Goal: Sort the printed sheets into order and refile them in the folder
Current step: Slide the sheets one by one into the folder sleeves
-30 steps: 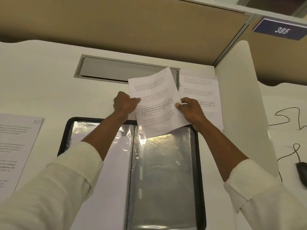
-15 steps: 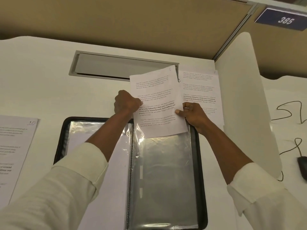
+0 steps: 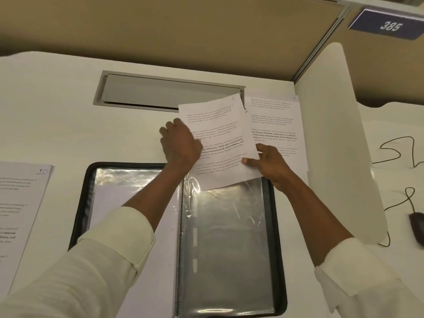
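The left grip [image 3: 181, 143] and right grip [image 3: 271, 165] hold the white printed sheet marked 6 [image 3: 220, 134]; its tilted long axis aims at the clear plastic sleeve [image 3: 227, 237] just below them.

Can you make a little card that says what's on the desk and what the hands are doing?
folder: open, flat on the desk
held paper: sheet 6, tilted, bottom edge at the top of the folder's right sleeve
left hand: grips sheet 6's left edge
right hand: pinches its right edge, thumb on top
other papers: sheet 7 on the right, sheet 10 on the left
also: mouse, far right
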Demonstrator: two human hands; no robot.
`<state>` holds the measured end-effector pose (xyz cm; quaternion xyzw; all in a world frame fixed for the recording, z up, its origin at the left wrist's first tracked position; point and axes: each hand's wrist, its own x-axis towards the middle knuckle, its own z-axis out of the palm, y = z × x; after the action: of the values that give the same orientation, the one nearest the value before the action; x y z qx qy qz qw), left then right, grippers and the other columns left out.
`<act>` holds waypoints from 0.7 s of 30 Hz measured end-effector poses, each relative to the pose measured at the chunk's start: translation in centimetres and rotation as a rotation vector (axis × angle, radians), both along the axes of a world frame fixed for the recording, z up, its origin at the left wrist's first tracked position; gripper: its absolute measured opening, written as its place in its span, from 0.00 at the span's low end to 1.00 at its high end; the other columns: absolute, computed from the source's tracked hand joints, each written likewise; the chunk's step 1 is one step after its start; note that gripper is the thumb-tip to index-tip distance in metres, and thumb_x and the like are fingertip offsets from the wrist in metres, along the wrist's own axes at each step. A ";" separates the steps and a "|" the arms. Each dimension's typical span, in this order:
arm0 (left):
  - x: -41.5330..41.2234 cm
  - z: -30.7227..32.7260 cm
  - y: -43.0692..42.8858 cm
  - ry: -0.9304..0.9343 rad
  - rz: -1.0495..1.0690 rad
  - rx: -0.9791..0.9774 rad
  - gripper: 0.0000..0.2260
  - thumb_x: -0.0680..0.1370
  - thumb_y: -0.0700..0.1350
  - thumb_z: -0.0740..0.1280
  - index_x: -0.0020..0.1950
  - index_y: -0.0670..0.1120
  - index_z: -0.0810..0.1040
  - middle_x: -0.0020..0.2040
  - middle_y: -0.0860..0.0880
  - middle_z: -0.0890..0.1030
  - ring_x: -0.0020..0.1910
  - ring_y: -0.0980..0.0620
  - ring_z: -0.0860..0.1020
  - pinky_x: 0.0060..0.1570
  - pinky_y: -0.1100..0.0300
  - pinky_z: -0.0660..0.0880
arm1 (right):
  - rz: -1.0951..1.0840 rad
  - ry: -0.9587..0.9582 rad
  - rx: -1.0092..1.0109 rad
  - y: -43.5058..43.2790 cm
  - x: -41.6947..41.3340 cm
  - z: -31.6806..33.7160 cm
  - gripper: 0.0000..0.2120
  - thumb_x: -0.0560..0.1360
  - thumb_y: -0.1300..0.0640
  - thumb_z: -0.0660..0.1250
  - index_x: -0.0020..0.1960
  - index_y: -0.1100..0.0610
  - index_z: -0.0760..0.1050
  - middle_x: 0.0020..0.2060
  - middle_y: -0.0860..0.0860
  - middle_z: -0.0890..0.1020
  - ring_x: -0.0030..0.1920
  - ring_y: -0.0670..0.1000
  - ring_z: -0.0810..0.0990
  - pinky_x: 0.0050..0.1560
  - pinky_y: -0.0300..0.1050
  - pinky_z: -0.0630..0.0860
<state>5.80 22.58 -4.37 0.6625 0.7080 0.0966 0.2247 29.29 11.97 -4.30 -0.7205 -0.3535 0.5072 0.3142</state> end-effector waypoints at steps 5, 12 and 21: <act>2.6 2.1 -5.2 -0.157 -0.298 0.048 0.18 0.79 0.62 0.71 0.57 0.49 0.80 0.53 0.50 0.83 0.56 0.46 0.78 0.59 0.46 0.72 | -0.037 -0.004 0.042 -0.2 -0.2 -0.1 0.20 0.73 0.59 0.81 0.63 0.54 0.83 0.55 0.48 0.89 0.55 0.51 0.88 0.61 0.57 0.83; 4.5 2.6 -12.2 -0.167 -0.451 0.086 0.20 0.82 0.65 0.65 0.49 0.49 0.82 0.45 0.52 0.84 0.48 0.47 0.79 0.56 0.48 0.70 | 0.004 -0.027 0.061 0.9 0.2 1.0 0.14 0.76 0.61 0.78 0.61 0.55 0.86 0.53 0.48 0.89 0.52 0.50 0.88 0.60 0.55 0.84; 7.4 3.7 -16.0 0.036 -0.389 0.270 0.14 0.74 0.51 0.78 0.53 0.44 0.82 0.51 0.44 0.80 0.53 0.44 0.75 0.55 0.49 0.75 | 0.119 -0.044 0.081 4.7 -0.5 3.6 0.12 0.78 0.58 0.77 0.61 0.57 0.85 0.55 0.49 0.88 0.50 0.50 0.89 0.53 0.45 0.85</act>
<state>13.21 6.54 -0.71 0.8121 0.5515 0.1336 0.1359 28.77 16.64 -0.72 -0.6959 -0.4229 0.4943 0.3042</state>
